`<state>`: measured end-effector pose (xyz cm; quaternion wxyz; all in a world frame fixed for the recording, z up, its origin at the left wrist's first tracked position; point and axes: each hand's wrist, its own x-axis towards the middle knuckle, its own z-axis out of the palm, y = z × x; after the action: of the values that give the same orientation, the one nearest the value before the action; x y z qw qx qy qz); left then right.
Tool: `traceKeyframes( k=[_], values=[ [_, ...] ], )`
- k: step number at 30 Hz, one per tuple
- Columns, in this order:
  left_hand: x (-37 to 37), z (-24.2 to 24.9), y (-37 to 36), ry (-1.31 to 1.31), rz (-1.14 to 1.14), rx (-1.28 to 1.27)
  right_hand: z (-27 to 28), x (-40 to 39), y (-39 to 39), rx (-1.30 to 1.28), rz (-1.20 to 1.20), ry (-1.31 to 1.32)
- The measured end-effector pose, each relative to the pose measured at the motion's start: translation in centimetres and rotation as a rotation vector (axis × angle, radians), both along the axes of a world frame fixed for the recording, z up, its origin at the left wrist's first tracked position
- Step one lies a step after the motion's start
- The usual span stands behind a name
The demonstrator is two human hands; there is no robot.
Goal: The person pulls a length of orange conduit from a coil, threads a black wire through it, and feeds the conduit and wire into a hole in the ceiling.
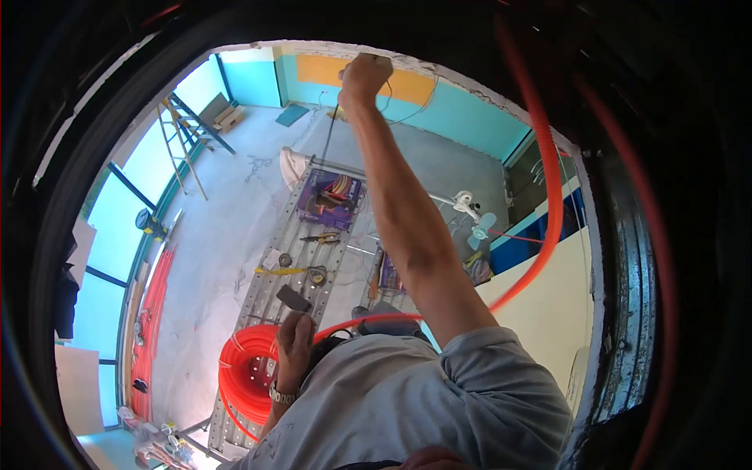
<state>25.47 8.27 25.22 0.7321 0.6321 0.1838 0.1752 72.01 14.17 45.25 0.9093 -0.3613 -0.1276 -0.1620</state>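
My right hand [366, 78] is stretched far out to the rim of the ceiling opening, its fingers closed in a fist. A thin dark line [332, 129] runs down beside that fist; what the fingers grip is hidden. Low in the view, my left hand [295, 345], with a wristwatch, is closed around an orange-red flexible conduit [372, 319]. The conduit passes under my right arm and curves up the right side into the ceiling. Beside the left hand is the coil [237, 376] of the same conduit. A dark rectangular object [294, 298] appears just beyond its fingertips.
Below me, a perforated metal scaffold plank [262, 301] carries pliers [321, 237], a yellow tape measure [316, 275] and a purple box [330, 197]. A small fan [482, 231] stands to the right. A stepladder [184, 137] is far left. A rough-edged opening frames the view.
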Motion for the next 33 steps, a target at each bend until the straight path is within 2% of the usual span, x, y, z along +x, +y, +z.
traceKeyframes(
  k=[1, 3, 4, 5, 6, 8, 10, 11, 12, 14, 16, 18, 20, 21, 22, 23, 24, 26, 29, 32, 33],
  values=[
    [0.6, 0.5, -0.2, -0.060, 0.034, -0.097, -2.1, 1.4, 0.6, -0.236, -0.090, -0.058],
    [2.1, 1.2, 0.2, -0.140, 0.100, -0.126, -3.5, -1.5, 0.4, -0.636, 0.078, 0.027],
    [2.8, 1.6, 0.6, -0.175, 0.131, -0.140, -4.9, -3.0, 0.2, -0.848, 0.167, -0.056],
    [3.8, 2.0, 1.3, -0.215, 0.159, -0.108, -6.2, -5.0, 0.5, -1.196, 0.018, -0.131],
    [4.7, 2.8, 2.0, -0.261, 0.185, -0.165, -7.1, -7.0, 0.2, -1.471, 0.066, -0.162],
    [6.5, 4.6, 3.0, -0.356, 0.232, -0.284, -8.7, -10.9, -0.8, -1.611, 0.298, -0.326],
    [7.7, 4.6, 4.7, -0.356, 0.269, -0.369, -7.6, -17.6, -4.4, -1.586, 0.497, -0.502],
    [8.1, 4.1, 5.6, -0.350, 0.276, -0.410, -11.0, -18.3, -5.4, -1.461, 0.551, -0.807],
    [8.6, 3.6, 6.5, -0.349, 0.283, -0.451, -10.0, -20.7, -7.2, -1.399, 0.684, -0.915],
    [8.5, 2.2, 7.9, -0.279, 0.351, -0.540, -9.5, -24.0, -12.1, -1.208, 0.950, -0.936],
    [8.6, 0.3, 9.1, -0.246, 0.441, -0.707, -6.2, -26.0, -18.8, -1.318, 1.081, -0.827],
    [8.2, -1.3, 11.3, -0.275, 0.440, -0.798, -6.3, -25.7, -24.8, -1.110, 1.294, -0.515],
    [7.5, -2.2, 12.8, -0.287, 0.446, -0.828, -6.9, -25.1, -30.1, -1.109, 1.206, -0.378],
    [7.5, -2.2, 13.6, -0.282, 0.465, -0.912, -7.4, -24.6, -32.5, -1.121, 1.108, -0.447],
    [7.6, -4.3, 15.4, -0.341, 0.361, -0.947, -8.1, -24.4, -35.0, -1.124, 1.023, -0.505],
    [6.9, -6.3, 16.7, -0.383, 0.274, -0.980, -9.1, -24.1, -37.6, -1.069, 1.120, -0.270],
    [7.4, -4.2, 16.1, -0.352, 0.338, -1.061, -9.8, -23.7, -40.3, -1.016, 1.220, -0.029],
    [7.8, -4.7, 17.1, -0.396, 0.312, -1.204, -12.5, -23.5, -43.6, -1.267, 1.004, 0.342],
    [9.0, -3.9, 18.0, -0.347, 0.398, -1.173, -14.2, -23.9, -42.0, -1.568, 0.375, 0.226],
    [8.9, -6.4, 19.3, -0.289, 0.422, -1.159, -13.7, -24.9, -37.9, -0.874, 0.272, 0.119],
    [9.0, -8.1, 20.2, -0.255, 0.420, -1.148, -12.6, -25.0, -37.1, -0.800, 0.345, 0.082]
  ],
)
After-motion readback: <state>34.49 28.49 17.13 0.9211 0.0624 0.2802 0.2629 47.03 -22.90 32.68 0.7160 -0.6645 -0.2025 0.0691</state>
